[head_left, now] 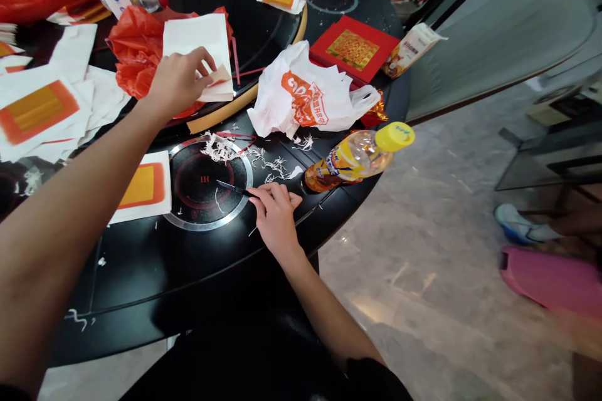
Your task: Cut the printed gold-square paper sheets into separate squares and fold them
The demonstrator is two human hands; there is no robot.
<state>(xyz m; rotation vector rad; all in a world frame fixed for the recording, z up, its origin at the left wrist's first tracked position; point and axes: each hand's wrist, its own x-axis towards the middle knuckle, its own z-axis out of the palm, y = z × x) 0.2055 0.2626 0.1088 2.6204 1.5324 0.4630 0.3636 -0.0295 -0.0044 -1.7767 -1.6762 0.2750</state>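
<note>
My left hand (181, 81) reaches over a stack of white paper (197, 31). Its thumb and fingers pinch a sheet near the stack's lower right corner, where a small tan patch shows. A slim craft knife (232, 188) is in my right hand (275, 216), its blade pointing left above the round IH hob plate (202, 197). White paper shavings (221, 147) lie beyond the blade. Partly behind my left forearm is a white sheet (162, 191) with an orange and yellow rectangle.
A bottle with a yellow cap (395, 136) leans near the table edge, beside a white plastic bag (301, 91). Further back are a red box (352, 47) and a drink carton (414, 50). Printed sheets (37, 109) pile at left, near a crumpled red bag (134, 53).
</note>
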